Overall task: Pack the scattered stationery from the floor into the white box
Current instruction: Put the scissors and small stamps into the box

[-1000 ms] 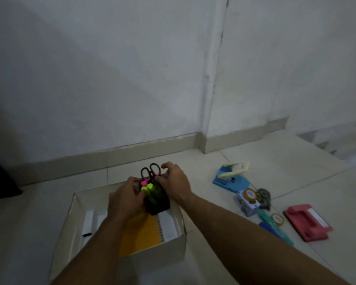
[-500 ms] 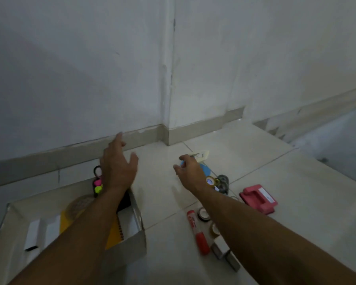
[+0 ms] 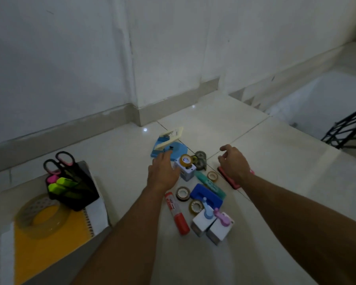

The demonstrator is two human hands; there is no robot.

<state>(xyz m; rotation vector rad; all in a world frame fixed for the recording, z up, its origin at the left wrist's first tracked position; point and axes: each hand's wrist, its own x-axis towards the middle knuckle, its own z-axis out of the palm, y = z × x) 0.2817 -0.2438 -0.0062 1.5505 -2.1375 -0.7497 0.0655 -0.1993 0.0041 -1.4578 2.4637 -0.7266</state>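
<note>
The white box (image 3: 100, 204) sits at the lower left and holds a black organiser (image 3: 74, 188) with scissors and highlighters, a clear tape roll (image 3: 39, 218) and a yellow spiral notebook (image 3: 47, 249). Scattered stationery lies on the floor to its right. My left hand (image 3: 162, 173) hovers open over the floor with its fingertips near the blue hole punch (image 3: 173, 150) and a white tape dispenser (image 3: 186, 169). My right hand (image 3: 233, 164) hangs open with loosely bent fingers above a red stapler (image 3: 234, 184), mostly hiding it. Neither hand holds anything.
Between my forearms lie a red marker (image 3: 178, 215), small tape rolls (image 3: 183, 193), a blue punch (image 3: 206, 197), a teal tube (image 3: 211, 187) and two white craft punches (image 3: 213, 226). A step edge drops off at the right, with a black metal frame (image 3: 345, 128) beyond.
Both hands let go of the black organiser, which now stands in the box. They have swung right over the scattered stationery, and the view has turned right with them.
</note>
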